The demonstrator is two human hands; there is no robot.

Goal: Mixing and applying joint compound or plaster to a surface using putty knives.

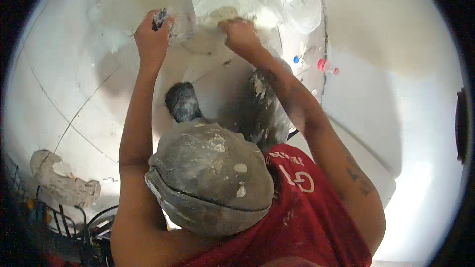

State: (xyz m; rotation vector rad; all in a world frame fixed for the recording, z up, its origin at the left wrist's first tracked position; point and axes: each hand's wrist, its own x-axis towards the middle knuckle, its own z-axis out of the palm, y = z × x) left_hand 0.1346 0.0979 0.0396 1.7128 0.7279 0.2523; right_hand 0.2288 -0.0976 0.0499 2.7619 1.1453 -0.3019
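At eleven o'clock, a clear plastic item is gripped in the left hand, presumably for steadiness; at twelve, whether anything is grasped by the right hand's curled fingers cannot be told.

Left hand is curled, right hand angled leftward.
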